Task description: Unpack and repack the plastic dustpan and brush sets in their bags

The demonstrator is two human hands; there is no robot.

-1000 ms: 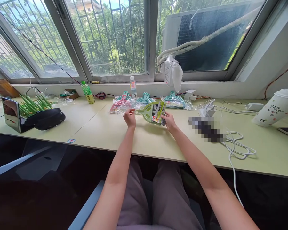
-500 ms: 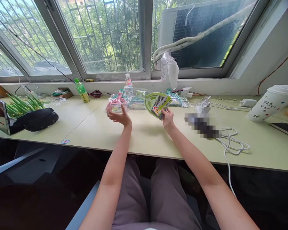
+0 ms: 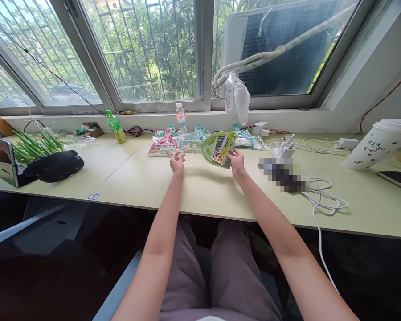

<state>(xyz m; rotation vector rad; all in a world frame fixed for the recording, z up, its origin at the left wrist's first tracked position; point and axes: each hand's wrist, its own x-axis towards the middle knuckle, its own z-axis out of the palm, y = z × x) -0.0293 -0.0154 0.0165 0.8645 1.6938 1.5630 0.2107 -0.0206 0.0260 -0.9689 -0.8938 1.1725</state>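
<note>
In the head view, the green dustpan set is above the table, between the two hands, its labelled end in the right hand, whose fingers grip the edge. Its handle points toward the left hand, which has thumb and fingertips pinched together just beside it; whether they hold thin film, I cannot tell. The pink packaged set lies behind the left hand.

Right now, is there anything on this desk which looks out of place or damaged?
The white cable lies in loose loops and hangs over the front edge of the desk, which looks untidy. I see no spill or damage.
</note>
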